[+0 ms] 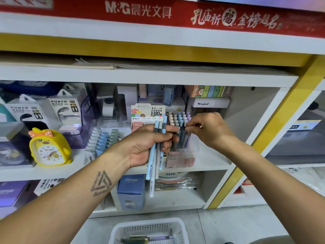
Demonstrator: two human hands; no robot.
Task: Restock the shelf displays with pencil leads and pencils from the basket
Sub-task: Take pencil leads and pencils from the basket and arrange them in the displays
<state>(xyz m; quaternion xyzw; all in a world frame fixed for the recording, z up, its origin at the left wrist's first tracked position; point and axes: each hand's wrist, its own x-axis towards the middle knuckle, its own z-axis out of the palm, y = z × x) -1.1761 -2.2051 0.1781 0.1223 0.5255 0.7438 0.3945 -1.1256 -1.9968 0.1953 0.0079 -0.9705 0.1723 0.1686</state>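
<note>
Pale blue and grey pencils (pixel 155 152) are sitting bunched in the left hand (pixel 149 145), whose fingers are curling round them at mid-length; their barcoded ends are hanging down past the shelf edge (pixel 202 167). The right hand (pixel 209 128) is reaching to the clear display box (pixel 181 150) just beside, its fingertips pinching the top of one pencil among the upright pastel pencils (pixel 178 120) standing there. A pencil-lead display card (pixel 148 111) marked 0.7 HB is rising behind the left hand. Further left on the same shelf, a yellow duck clock (pixel 50 147) is standing below boxed power banks (pixel 65 113). On the floor below, a white basket (pixel 149 231) is holding a few more pens or pencils.
</note>
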